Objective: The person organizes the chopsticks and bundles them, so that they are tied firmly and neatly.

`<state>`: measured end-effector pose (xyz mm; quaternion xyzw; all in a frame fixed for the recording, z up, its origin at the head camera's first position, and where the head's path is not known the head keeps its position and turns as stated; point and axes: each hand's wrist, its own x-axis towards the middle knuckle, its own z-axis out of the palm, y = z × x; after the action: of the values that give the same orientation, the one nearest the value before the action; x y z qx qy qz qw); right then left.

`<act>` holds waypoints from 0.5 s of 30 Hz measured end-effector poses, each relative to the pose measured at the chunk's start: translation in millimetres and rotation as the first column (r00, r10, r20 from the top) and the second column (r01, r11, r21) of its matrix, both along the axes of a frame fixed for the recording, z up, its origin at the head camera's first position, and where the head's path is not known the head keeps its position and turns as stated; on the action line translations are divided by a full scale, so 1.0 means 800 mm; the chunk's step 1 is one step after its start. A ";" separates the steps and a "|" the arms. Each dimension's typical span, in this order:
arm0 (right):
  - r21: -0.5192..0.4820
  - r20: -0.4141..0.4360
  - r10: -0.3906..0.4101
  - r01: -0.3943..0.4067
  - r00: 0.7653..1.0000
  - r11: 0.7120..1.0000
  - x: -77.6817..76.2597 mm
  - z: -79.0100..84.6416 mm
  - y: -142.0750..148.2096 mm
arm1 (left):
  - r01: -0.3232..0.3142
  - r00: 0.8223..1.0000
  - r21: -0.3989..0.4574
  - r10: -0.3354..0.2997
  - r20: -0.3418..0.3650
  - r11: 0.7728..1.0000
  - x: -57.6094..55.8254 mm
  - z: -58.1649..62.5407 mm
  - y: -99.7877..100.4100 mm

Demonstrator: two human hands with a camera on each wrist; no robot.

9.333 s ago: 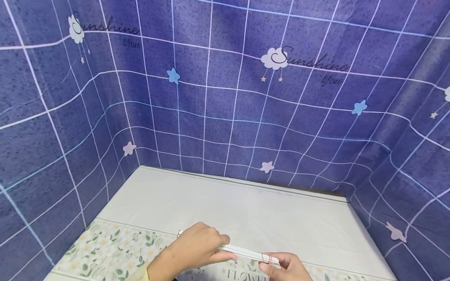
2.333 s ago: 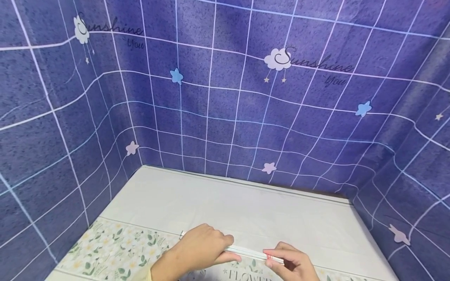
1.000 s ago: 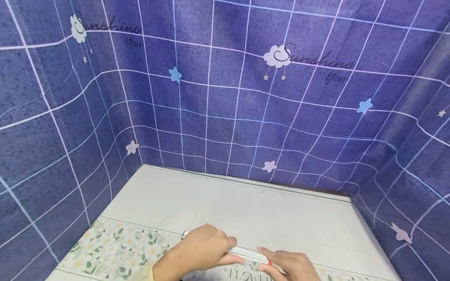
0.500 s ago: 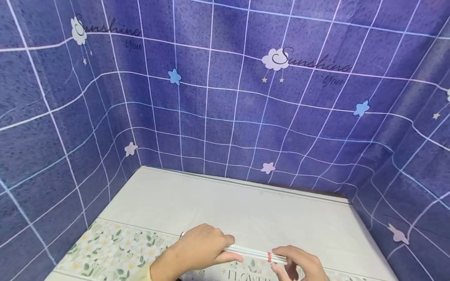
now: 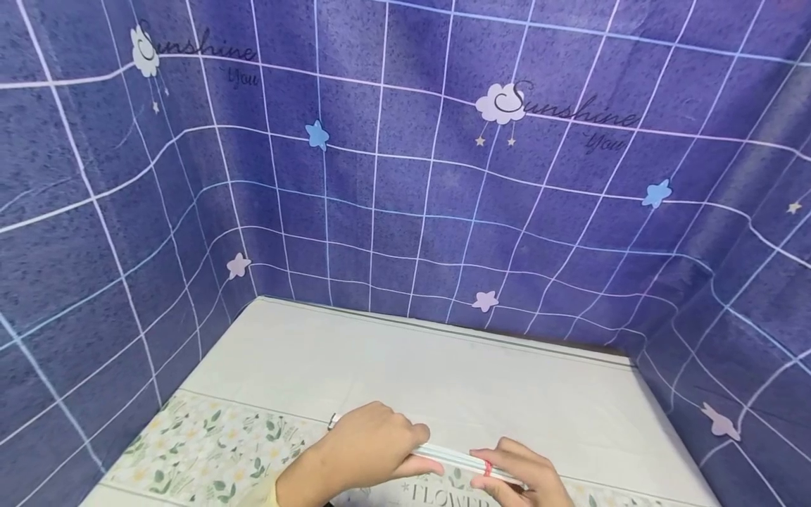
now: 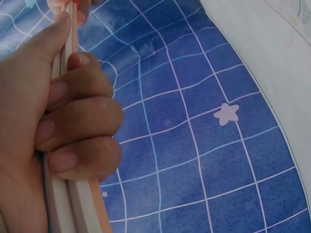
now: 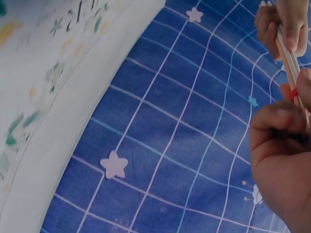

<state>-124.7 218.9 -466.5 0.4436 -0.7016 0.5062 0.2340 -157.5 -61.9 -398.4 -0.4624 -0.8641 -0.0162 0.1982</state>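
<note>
left hand (image 5: pixel 372 442) is gripping the pale sticks (image 5: pixel 451 458), prob keeping 'em steady | right hand (image 5: pixel 531 470) is pinching 'em by the red band (image 5: pixel 488 468)

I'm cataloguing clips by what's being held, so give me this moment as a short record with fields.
Held item: bundle of long, thin, pale sticks
Binding: thin red band, around the bundle near its right end in the head view
Left grip: fingers curled round the bundle
Right grip: pinching the bundle at the band
Surface: white tabletop with a green-and-yellow floral printed strip
Backdrop: blue-purple sheet printed with grid lines, stars and clouds
Unclear: stick material
</note>
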 end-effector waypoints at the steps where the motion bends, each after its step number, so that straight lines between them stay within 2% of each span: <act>1: 0.012 0.022 -0.007 0.007 1.000 1.000 0.001 0.000 -0.002 | -0.004 1.000 -0.004 0.004 -0.014 1.000 0.001 -0.001 0.001; 4: 0.046 0.077 -0.107 0.104 0.991 0.994 0.007 0.003 -0.008 | -0.007 0.997 0.020 0.008 -0.071 1.000 -0.001 -0.004 0.003; 6: 0.064 0.134 -0.193 0.186 0.972 0.981 0.012 0.007 -0.011 | 0.003 0.995 0.062 0.004 -0.104 0.998 -0.003 -0.006 0.004; 7: 0.074 0.183 -0.235 0.225 0.955 0.971 0.015 0.010 -0.013 | 0.014 0.993 0.086 -0.004 -0.115 0.996 -0.005 -0.008 0.004; 10: 0.119 0.334 -0.321 0.298 0.886 0.947 0.023 0.017 -0.014 | 0.048 0.993 0.143 -0.032 -0.109 0.989 -0.008 -0.011 0.003; 11: 0.142 0.380 -0.351 0.321 0.856 0.936 0.024 0.020 -0.013 | 0.055 0.994 0.150 -0.040 -0.100 0.987 -0.009 -0.012 0.003; 12: 0.160 0.431 -0.369 0.333 0.823 0.929 0.026 0.023 -0.012 | 0.058 0.995 0.148 -0.045 -0.091 0.987 -0.009 -0.013 0.002; 15: 0.207 0.539 -0.385 0.326 0.749 0.922 0.026 0.032 -0.006 | 0.052 0.996 0.122 -0.044 -0.075 0.991 -0.011 -0.013 -0.001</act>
<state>-103.9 214.2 -440.7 0.1409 -0.8348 0.5257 0.0832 -166.2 -62.6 -409.2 -0.4701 -0.8423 -0.0580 0.2571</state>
